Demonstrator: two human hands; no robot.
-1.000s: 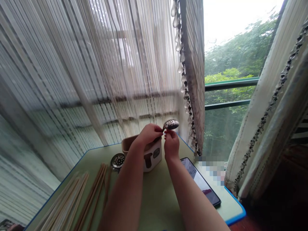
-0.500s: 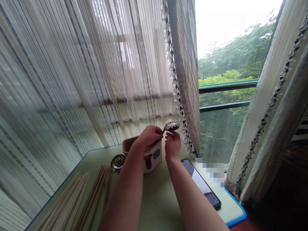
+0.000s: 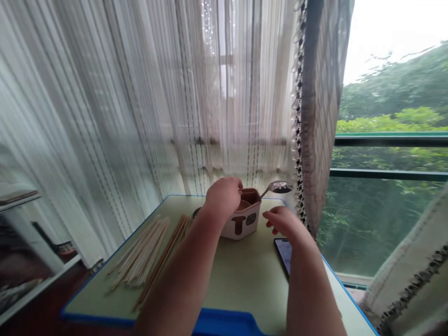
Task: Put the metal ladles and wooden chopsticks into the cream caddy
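White and brown, a small divided container (image 3: 249,230) stands near the far edge of a pale green, blue-edged table (image 3: 241,284), just right of the frame's centre. One slotted metal spoon (image 3: 281,187) is already in place: its handle dips in at the container's right side, and its perforated head leans out above the rim. Outside the container, pale thin sticks (image 3: 140,259) lie in a loose bundle at lower left, with darker brown sticks (image 3: 164,256) beside them. Part of a round metal object (image 3: 196,213) shows behind the left arm.

The left hand (image 3: 224,197) is over the container's left side, fingers bent down at the rim; whether it grips anything cannot be told. The right hand (image 3: 279,218) is just right of the container, below the spoon's head, fingers loosely curled with nothing visible in them. Neither hand appears to touch the spoon. Near the right forearm, which partly covers it, lies a phone (image 3: 283,252). Sheer curtains (image 3: 157,116) fill the upper left.
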